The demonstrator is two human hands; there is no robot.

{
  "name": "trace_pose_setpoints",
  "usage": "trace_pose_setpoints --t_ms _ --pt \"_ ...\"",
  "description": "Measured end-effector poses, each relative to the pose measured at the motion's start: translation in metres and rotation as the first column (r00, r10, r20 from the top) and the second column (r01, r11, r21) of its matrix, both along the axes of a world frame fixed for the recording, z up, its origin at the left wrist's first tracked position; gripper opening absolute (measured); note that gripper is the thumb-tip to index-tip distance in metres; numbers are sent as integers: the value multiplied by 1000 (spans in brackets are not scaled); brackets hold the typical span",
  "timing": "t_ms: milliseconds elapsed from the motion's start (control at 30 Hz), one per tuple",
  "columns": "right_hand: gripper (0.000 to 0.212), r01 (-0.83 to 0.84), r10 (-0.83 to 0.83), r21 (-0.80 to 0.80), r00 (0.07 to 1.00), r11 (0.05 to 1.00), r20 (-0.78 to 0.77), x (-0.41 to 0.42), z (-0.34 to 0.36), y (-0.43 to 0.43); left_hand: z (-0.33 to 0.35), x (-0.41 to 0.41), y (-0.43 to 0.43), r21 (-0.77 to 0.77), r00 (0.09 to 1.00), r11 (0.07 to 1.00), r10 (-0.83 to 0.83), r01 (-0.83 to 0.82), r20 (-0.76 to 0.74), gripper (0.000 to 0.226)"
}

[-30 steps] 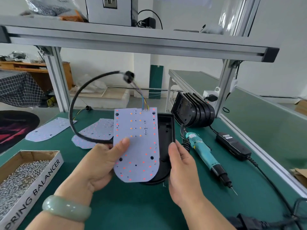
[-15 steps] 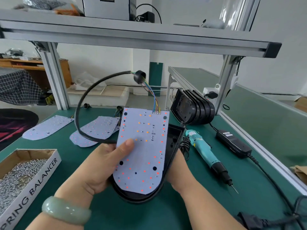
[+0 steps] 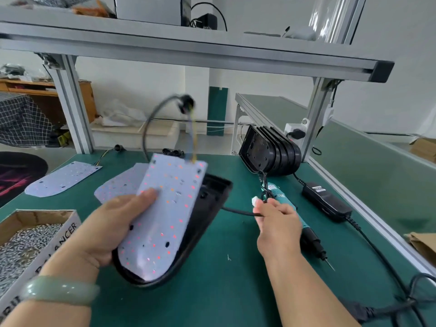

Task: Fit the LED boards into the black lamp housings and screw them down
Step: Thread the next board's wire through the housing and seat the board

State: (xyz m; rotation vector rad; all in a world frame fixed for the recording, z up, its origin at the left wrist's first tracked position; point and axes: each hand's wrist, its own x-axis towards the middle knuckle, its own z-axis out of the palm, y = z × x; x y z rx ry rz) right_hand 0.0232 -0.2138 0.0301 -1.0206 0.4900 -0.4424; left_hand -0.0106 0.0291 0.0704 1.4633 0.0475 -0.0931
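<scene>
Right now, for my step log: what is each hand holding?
Left hand: grips the LED board against the housing.
Right hand: pinches the black cable.

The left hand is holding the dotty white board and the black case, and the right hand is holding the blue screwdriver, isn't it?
Not quite. The right hand holds a black cable with a white plug, not the screwdriver, which lies on the table by it. The left hand does hold the dotty white board and black case. The head view shows this.
</scene>
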Motion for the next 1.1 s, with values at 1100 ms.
trace_pose_setpoints --t_ms 1100 --pt "64 -214 451 -750 884 626 124 -11 -8 21 -12 9 -15 -55 989 988 -148 146 -26 34"
